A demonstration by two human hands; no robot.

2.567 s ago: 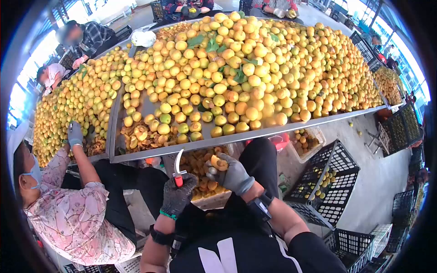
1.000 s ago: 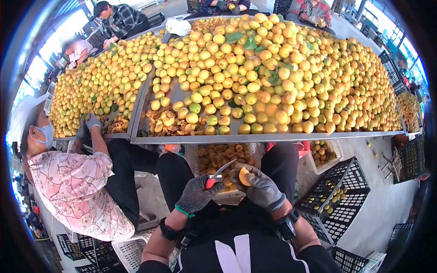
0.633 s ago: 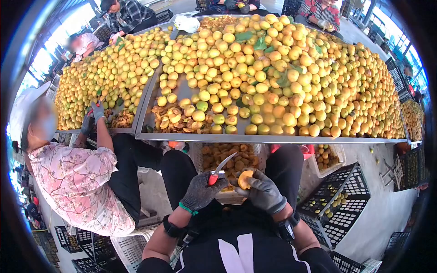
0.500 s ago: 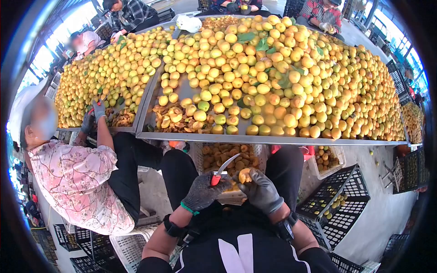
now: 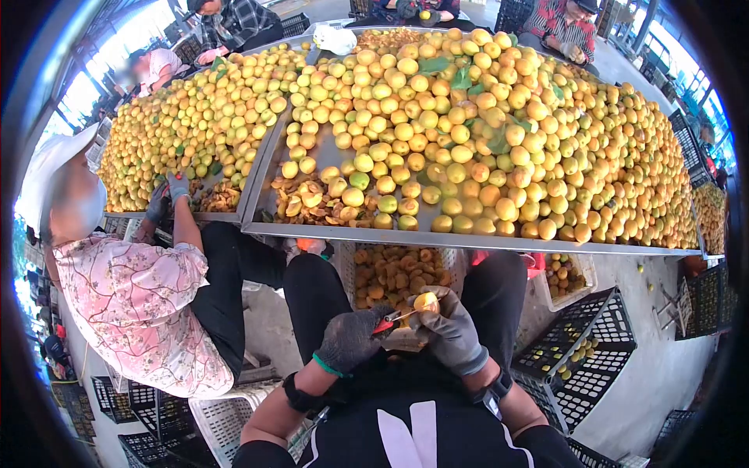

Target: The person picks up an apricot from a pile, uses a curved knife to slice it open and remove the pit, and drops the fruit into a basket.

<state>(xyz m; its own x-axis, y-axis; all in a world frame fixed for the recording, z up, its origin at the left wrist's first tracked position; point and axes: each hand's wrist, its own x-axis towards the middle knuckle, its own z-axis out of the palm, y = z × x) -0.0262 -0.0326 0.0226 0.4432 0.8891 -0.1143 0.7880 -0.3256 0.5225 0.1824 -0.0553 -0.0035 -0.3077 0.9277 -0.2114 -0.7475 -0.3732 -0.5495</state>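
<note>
My left hand (image 5: 349, 341), in a dark knit glove with a green cuff, is closed round the red handle of a small knife (image 5: 384, 325). The knife's blade points right and meets an apricot (image 5: 426, 303). My right hand (image 5: 452, 337), in a grey coated glove, grips that apricot between thumb and fingers. Both hands are over my lap. Just beyond them, between my knees, a white crate (image 5: 459, 269) contains many cut apricot pieces (image 5: 398, 273).
A metal table (image 5: 468, 241) bears a heap of whole apricots (image 5: 499, 140) and some cut scraps (image 5: 308, 201). On my left sits a person in a pink flowered shirt (image 5: 140, 300). Black crates (image 5: 581, 355) stand at right. More people work along the far side.
The knife's blade has swung down from pointing up and away to touching the apricot. The apricot now shows a rounder, yellower side in my right hand. My view has shifted slightly.
</note>
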